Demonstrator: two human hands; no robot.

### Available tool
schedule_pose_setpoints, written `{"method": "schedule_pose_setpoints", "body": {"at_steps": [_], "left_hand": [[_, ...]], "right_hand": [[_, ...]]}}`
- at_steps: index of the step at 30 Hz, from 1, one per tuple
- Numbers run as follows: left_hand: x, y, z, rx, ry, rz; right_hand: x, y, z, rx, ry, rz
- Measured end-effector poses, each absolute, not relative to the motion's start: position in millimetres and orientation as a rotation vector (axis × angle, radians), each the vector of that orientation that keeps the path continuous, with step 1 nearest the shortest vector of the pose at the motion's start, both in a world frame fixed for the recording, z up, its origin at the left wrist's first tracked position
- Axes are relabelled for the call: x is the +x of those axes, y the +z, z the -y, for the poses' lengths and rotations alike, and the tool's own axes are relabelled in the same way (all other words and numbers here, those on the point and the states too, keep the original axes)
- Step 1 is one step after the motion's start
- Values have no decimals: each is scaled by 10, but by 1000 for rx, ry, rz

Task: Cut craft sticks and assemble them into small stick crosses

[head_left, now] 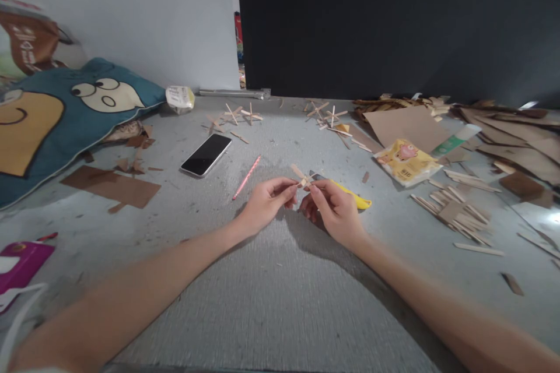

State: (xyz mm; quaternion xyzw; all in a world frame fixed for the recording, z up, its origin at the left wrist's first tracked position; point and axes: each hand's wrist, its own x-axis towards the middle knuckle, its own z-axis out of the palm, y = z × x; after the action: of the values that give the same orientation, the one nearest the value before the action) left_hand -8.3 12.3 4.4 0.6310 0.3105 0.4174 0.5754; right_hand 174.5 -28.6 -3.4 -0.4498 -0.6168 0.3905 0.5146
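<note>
Between my two hands is a small cross-shaped piece of wooden craft sticks, raised just above the grey table. My left hand pinches its left side between thumb and fingers. On the other side, my right hand grips it with thumb and forefinger, the remaining fingers curled under. A yellow-handled craft knife lies behind my right hand, partly covered by it. Left of the hands rests a pink patterned pencil, and beyond that a phone with a dark screen.
Star-like stick pieces stand at the back, with more to their right. Loose craft sticks, a yellow packet and cardboard sheets lie right. A blue cushion, brown cardboard and a purple object occupy the left.
</note>
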Motion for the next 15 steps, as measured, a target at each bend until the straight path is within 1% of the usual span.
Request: {"method": "schedule_pose_setpoints", "body": {"at_steps": [9, 13, 15], "left_hand": [[-89, 6, -132, 1447, 925, -723], [-86, 21, -126, 1441, 914, -745], [-81, 21, -125, 1446, 913, -753]], "right_hand": [[1774, 43, 226, -1013, 1275, 1290], [1769, 49, 205, -996, 1357, 1227], [1758, 46, 213, -1021, 1341, 1223]]}}
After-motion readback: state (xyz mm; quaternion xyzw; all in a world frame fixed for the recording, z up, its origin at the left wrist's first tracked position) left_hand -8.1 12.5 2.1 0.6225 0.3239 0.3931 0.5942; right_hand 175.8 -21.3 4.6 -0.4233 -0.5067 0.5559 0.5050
